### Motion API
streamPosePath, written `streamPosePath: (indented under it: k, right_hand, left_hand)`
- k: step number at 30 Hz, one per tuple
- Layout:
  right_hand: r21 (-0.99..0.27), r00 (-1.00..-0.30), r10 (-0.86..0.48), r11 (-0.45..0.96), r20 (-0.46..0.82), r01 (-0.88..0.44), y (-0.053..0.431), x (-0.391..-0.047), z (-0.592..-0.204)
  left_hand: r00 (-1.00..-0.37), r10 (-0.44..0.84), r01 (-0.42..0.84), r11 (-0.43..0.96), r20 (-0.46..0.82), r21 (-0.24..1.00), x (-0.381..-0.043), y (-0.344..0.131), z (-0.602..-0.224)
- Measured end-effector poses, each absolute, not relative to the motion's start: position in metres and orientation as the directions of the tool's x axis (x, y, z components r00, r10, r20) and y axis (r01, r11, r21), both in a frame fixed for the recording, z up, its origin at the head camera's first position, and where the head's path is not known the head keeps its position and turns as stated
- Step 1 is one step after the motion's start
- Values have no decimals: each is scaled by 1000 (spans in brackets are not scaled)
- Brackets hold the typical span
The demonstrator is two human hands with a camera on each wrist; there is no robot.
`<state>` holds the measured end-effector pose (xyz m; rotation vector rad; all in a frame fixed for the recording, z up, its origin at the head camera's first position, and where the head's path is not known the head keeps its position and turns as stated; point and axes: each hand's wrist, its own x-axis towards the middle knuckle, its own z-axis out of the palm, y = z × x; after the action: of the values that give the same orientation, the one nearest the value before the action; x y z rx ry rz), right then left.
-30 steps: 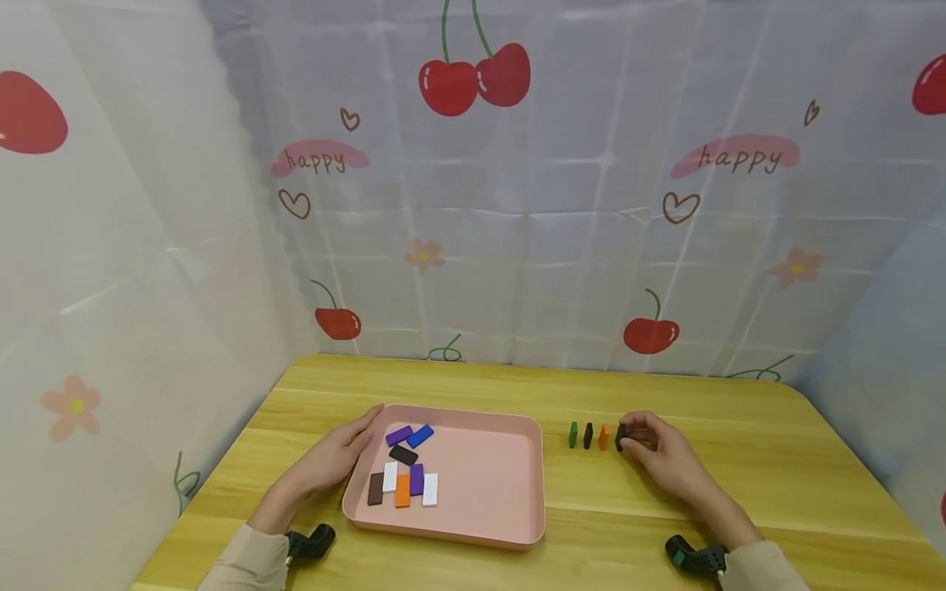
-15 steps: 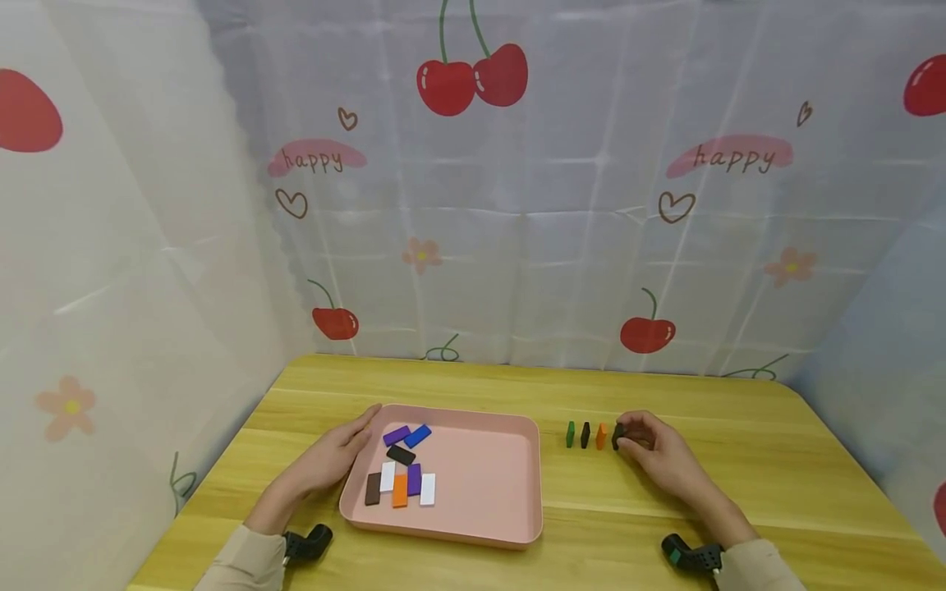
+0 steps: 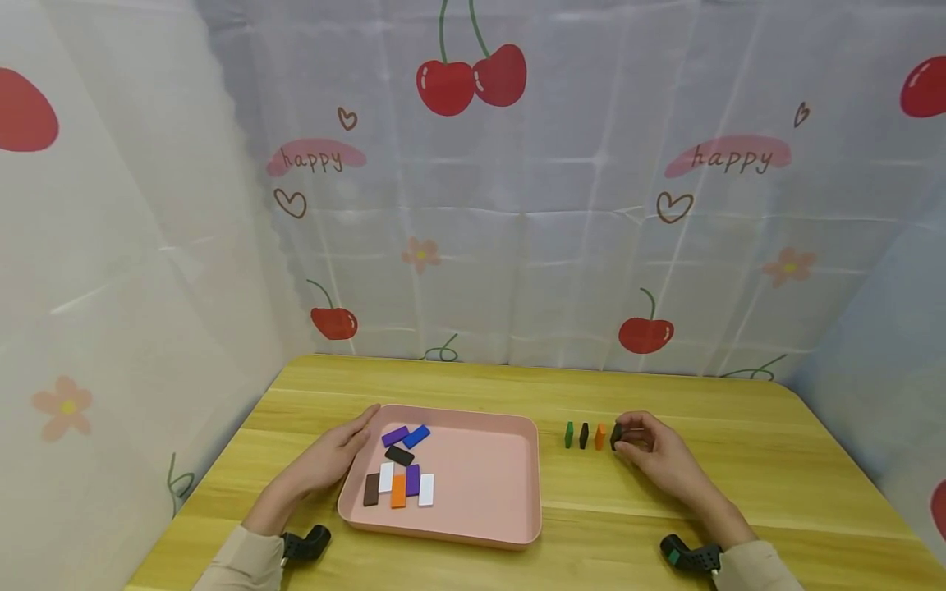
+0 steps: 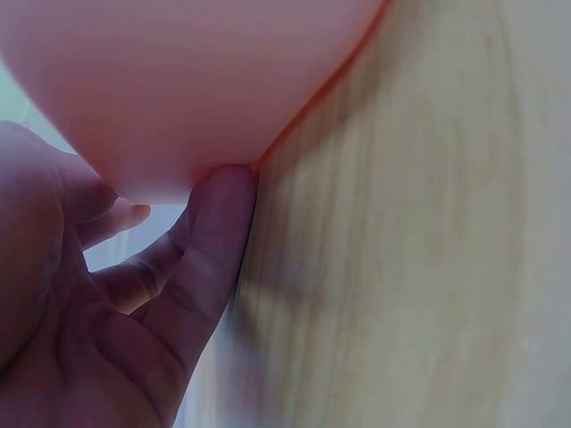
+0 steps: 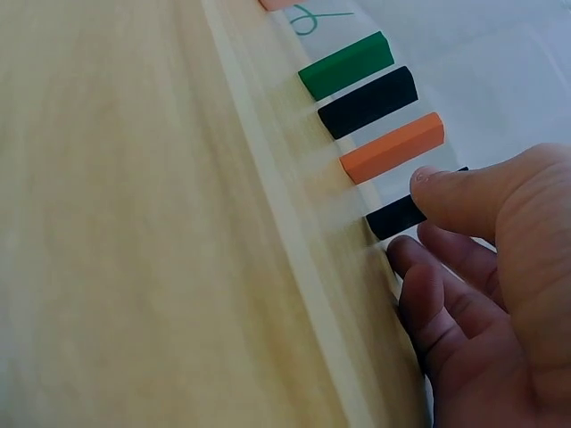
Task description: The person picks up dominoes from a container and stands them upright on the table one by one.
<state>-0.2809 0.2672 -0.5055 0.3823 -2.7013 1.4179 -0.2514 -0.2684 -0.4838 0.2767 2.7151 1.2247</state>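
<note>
My right hand [image 3: 663, 460] pinches a black domino [image 3: 617, 437] between thumb and fingers. This domino stands on edge at the right end of a short row. To its left are an orange domino [image 5: 393, 148], another black domino [image 5: 368, 102] and a green domino [image 5: 346, 66], all upright with gaps between them. My left hand [image 3: 330, 456] rests against the left side of a pink tray [image 3: 480, 538]. In the left wrist view, its fingers [image 4: 223, 209] touch the tray's outer wall low down, close to the table.
Several dominoes lie flat in the tray's left half, including a blue domino [image 3: 417, 436], an orange domino [image 3: 398, 491] and a white domino [image 3: 426, 490]. The wooden table [image 3: 591, 525] meets a cherry-patterned curtain [image 3: 517, 287] at the back.
The scene has shifted very slightly leftward in the head view. My right hand still pinches the black domino at the row's end, and my left hand stays on the tray.
</note>
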Motion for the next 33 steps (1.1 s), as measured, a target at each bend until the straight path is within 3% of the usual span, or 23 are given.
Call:
streamPosePath:
  k: [23, 33]
  right_hand:
    - [-807, -976, -115, 548, 187, -220, 266, -274, -492]
    - [-782, -936, -142, 518, 322, -348, 257, -265, -480]
  left_hand:
    - [-973, 223, 95, 642, -67, 761, -249, -272, -486]
    - [-972, 232, 121, 659, -48, 743, -250, -272, -487]
